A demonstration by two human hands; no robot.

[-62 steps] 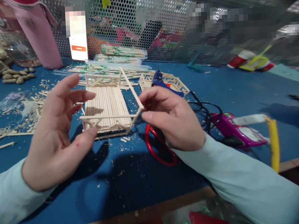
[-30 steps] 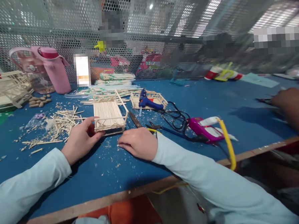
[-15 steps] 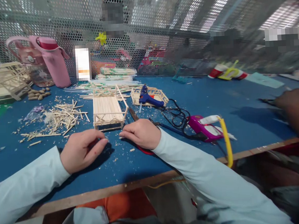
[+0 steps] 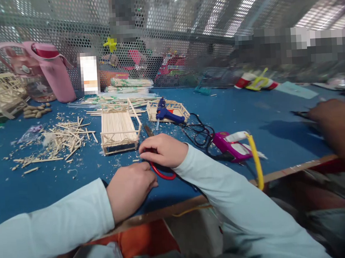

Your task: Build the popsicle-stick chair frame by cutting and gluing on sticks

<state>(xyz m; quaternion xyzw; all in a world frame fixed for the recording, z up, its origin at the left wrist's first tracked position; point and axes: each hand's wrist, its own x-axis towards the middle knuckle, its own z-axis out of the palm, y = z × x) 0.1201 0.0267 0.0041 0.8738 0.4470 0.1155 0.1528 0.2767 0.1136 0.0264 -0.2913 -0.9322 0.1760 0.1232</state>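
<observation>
My right hand (image 4: 165,150) is over the scissors, its thumb and fingers drawn together; whatever they pinch, if anything, is hidden. Under it the scissors lie on the blue table, with a dark blade (image 4: 148,131) above the hand and a red handle (image 4: 165,177) below. Close to that handle, my left hand (image 4: 131,190) is curled low over the table near its front edge, fingertips turned down and mostly out of sight. Just beyond both hands stands a small bed-like frame (image 4: 119,128) of thin wooden sticks; neither hand touches it.
Loose cut sticks (image 4: 70,138) and crumbs lie left. Behind are a stick tray (image 4: 175,105) with a blue glue gun (image 4: 170,115), bagged sticks (image 4: 131,83) and a pink bottle (image 4: 56,75). Right are a purple device (image 4: 233,147) with yellow strap and another person's hand (image 4: 330,113).
My left hand has moved right and nearer the table's front edge, its fingers now turned down. My right hand stays by the scissors, and more red handle shows. The view has shifted slightly.
</observation>
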